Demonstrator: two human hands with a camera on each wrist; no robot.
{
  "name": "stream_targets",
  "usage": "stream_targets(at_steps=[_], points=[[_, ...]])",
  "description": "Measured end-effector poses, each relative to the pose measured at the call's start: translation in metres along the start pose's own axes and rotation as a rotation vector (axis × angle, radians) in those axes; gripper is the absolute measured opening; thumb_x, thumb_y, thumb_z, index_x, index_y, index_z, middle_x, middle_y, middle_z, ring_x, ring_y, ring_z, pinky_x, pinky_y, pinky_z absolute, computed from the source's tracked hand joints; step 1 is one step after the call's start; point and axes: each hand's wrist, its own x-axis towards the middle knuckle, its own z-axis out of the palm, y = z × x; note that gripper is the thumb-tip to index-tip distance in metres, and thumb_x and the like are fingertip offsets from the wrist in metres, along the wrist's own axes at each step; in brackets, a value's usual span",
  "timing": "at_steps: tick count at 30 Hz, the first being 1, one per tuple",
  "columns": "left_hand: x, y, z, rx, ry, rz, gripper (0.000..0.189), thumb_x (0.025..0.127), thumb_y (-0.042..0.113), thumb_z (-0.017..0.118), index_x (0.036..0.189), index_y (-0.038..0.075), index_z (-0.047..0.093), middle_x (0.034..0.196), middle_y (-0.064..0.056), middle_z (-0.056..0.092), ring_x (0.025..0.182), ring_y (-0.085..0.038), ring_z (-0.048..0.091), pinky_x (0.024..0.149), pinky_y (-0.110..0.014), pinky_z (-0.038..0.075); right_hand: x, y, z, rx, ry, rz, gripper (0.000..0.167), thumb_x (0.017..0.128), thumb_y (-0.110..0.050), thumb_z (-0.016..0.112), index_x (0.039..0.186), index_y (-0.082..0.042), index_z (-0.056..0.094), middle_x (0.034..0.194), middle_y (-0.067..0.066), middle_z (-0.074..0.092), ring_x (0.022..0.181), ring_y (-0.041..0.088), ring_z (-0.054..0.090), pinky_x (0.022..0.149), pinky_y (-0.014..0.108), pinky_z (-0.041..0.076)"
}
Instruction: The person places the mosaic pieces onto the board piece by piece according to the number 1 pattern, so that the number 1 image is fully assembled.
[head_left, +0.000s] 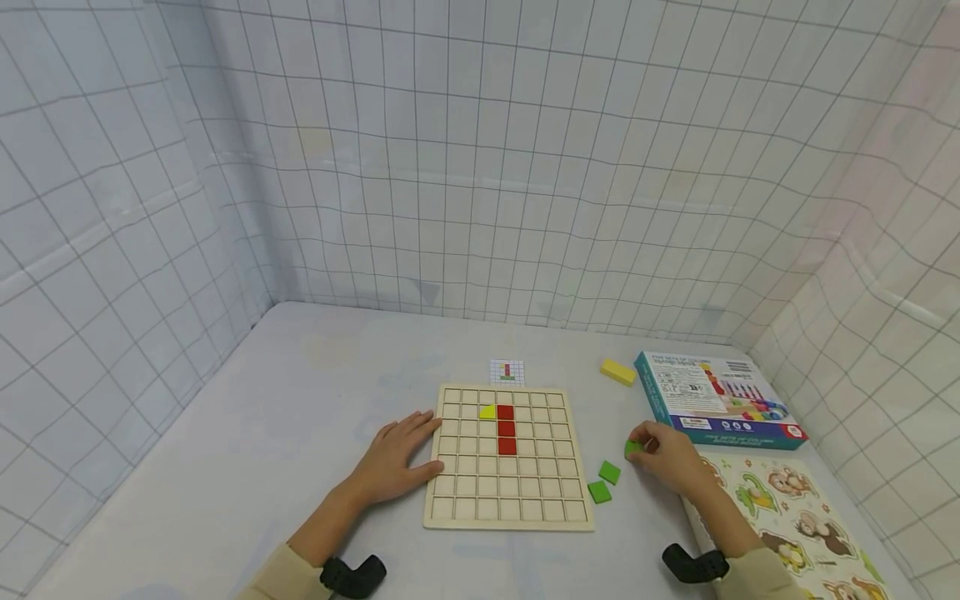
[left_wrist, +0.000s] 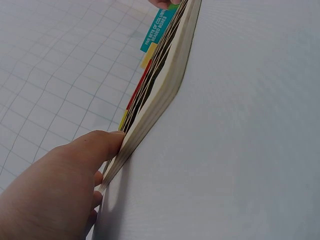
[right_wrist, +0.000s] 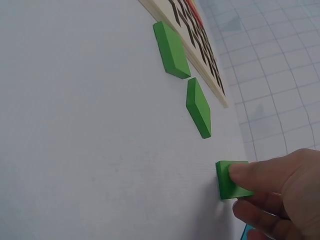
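Observation:
A wooden grid board (head_left: 465, 487) lies on the table, with three red square tiles (head_left: 506, 429) in one column and a yellow tile (head_left: 488, 412) with a slanted side to their left. My left hand (head_left: 397, 462) lies flat along the board's left edge, fingers extended; in the left wrist view its thumb (left_wrist: 102, 145) touches that edge. To the right of the board, my right hand (head_left: 667, 457) pinches a green square tile (right_wrist: 227, 180) between thumb and fingers. Two more green tiles (right_wrist: 172, 52) lie between that hand and the board.
A small printed pattern card (head_left: 507, 372) is just beyond the board. Back right are a yellow block (head_left: 618, 372) and a teal-sided printed box (head_left: 712, 396). An animal-picture puzzle sheet (head_left: 795, 508) lies under the right forearm. Gridded white cloth walls (head_left: 480, 167) surround the table.

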Motion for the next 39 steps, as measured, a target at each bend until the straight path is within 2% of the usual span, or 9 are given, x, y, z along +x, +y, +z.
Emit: stream_targets(at_steps=[4, 10, 20, 27, 33, 39], points=[[0.000, 0.000, 0.000, -0.007, 0.007, 0.003, 0.069, 0.093, 0.044, 0.060, 0.146, 0.004, 0.044, 0.151, -0.017, 0.039, 0.142, -0.037, 0.029, 0.110, -0.060, 0.020, 0.000, -0.002, 0.000, 0.033, 0.009, -0.014, 0.007, 0.088, -0.003, 0.066, 0.095, -0.006, 0.067, 0.083, 0.001, 0.059, 0.077, 0.018, 0.052, 0.062, 0.027, 0.045], [0.000, -0.001, 0.000, -0.001, 0.012, 0.012, 0.069, 0.093, 0.044, 0.060, 0.146, 0.004, 0.044, 0.151, -0.017, 0.039, 0.141, -0.038, 0.029, 0.110, -0.060, 0.020, 0.000, -0.006, 0.000, 0.069, 0.026, -0.020, 0.007, 0.090, -0.002, 0.061, 0.092, -0.004, 0.067, 0.080, 0.001, 0.059, 0.074, 0.017, 0.051, 0.059, 0.025, 0.044], [0.000, -0.001, 0.001, 0.001, 0.010, 0.014, 0.069, 0.093, 0.044, 0.060, 0.146, 0.003, 0.044, 0.150, -0.017, 0.040, 0.141, -0.038, 0.029, 0.110, -0.061, 0.020, 0.004, -0.018, 0.004, 0.160, 0.036, -0.033, 0.007, 0.091, -0.002, 0.060, 0.092, -0.003, 0.067, 0.082, 0.003, 0.061, 0.074, 0.018, 0.053, 0.059, 0.025, 0.045], [-0.001, -0.001, 0.001, 0.005, 0.018, 0.016, 0.069, 0.092, 0.044, 0.061, 0.146, 0.004, 0.045, 0.150, -0.017, 0.040, 0.141, -0.037, 0.030, 0.110, -0.060, 0.021, 0.005, -0.027, 0.010, 0.177, 0.031, -0.042, 0.007, 0.091, -0.003, 0.060, 0.093, -0.004, 0.067, 0.083, 0.002, 0.062, 0.075, 0.017, 0.053, 0.060, 0.025, 0.046], [0.000, 0.000, 0.001, 0.006, 0.007, -0.003, 0.068, 0.093, 0.045, 0.060, 0.146, 0.005, 0.045, 0.150, -0.016, 0.040, 0.141, -0.037, 0.030, 0.110, -0.060, 0.021, 0.007, -0.032, 0.015, 0.198, 0.034, -0.089, 0.006, 0.091, -0.002, 0.062, 0.092, -0.005, 0.067, 0.083, 0.001, 0.063, 0.075, 0.016, 0.055, 0.061, 0.025, 0.046], [0.001, 0.000, 0.001, 0.012, -0.003, -0.014, 0.068, 0.093, 0.045, 0.060, 0.146, 0.005, 0.045, 0.151, -0.016, 0.040, 0.142, -0.036, 0.029, 0.111, -0.060, 0.020, 0.010, -0.041, 0.021, 0.222, 0.026, -0.080, 0.006, 0.092, -0.004, 0.062, 0.092, -0.006, 0.067, 0.083, 0.000, 0.062, 0.074, 0.016, 0.055, 0.061, 0.025, 0.047]])
